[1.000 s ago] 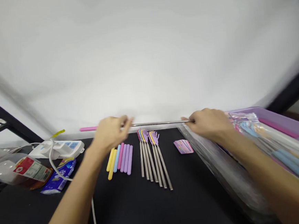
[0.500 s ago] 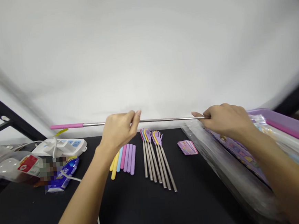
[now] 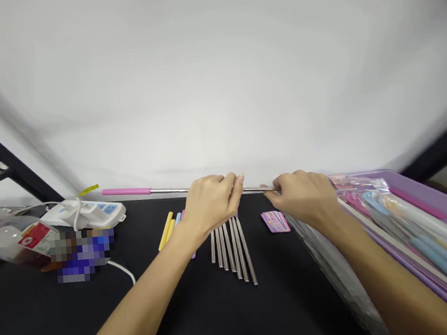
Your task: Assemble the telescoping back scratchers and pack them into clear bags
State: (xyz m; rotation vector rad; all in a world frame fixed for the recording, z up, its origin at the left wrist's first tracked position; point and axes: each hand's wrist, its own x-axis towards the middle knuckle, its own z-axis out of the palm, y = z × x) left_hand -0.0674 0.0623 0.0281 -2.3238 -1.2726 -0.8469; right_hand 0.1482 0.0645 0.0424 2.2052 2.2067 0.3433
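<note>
Both my hands hold one thin telescopic metal rod with a pink grip at its left end, level above the far edge of the black table. My left hand pinches the rod near its middle. My right hand pinches its right end, a short gap from the left. Below my left hand lie several metal rods side by side. Several pastel silicone sleeves lie to their left, partly hidden by my wrist.
A small pink card pack lies by my right hand. A purple tray of bagged items and clear bags fill the right side. A white power strip with cable, a tissue pack and a plastic bottle sit at the left.
My hands have come much closer together along the rod. The rod looks shorter, its pink end has shifted right, and my left hand now covers the tops of the lying rods.
</note>
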